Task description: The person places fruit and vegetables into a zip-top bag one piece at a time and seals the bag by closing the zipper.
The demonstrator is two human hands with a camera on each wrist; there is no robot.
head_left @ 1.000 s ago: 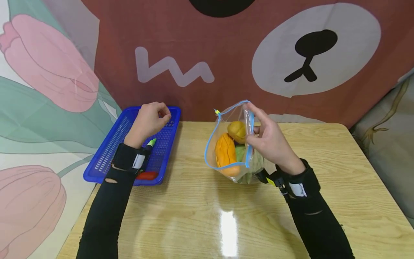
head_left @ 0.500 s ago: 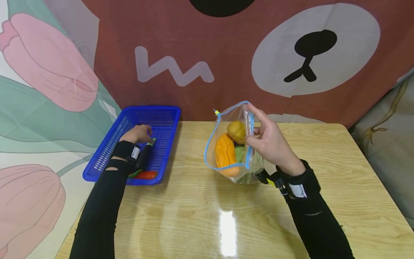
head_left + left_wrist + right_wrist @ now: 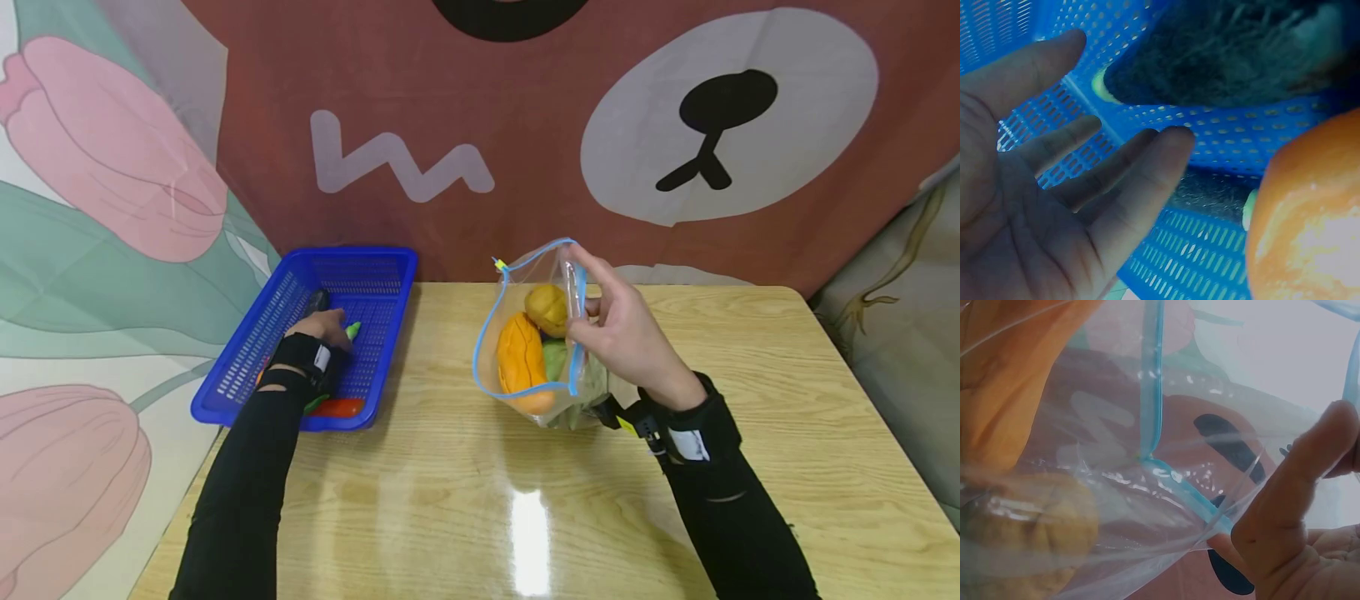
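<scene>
My left hand [image 3: 322, 327] is down inside the blue basket [image 3: 405, 287], fingers spread and nothing gripped in the left wrist view. Close by its fingertips [image 3: 1175, 140] lies a dark, long vegetable [image 3: 1222, 56] with a pale green tip, like an eggplant; another dark one [image 3: 1210, 197] lies beyond. A rounded orange thing [image 3: 1310, 212] fills the right of that view. My right hand [image 3: 622, 321] pinches the blue-edged rim of a clear zip bag [image 3: 487, 350] between thumb and fingers, its mouth open. In the bag are an orange ridged fruit [image 3: 520, 354], a yellow-brown potato-like piece [image 3: 547, 310] and something green [image 3: 555, 358].
A red vegetable [image 3: 341, 407] with a green stem lies at the basket's near end. The basket stands on the left of the wood-grain table [image 3: 450, 500], the bag near its middle. A printed brown cloth [image 3: 525, 150] hangs behind the table's back edge.
My left hand has come down from over the basket into it, among the dark vegetables. My right hand keeps its pinch on the bag's rim, almost still.
</scene>
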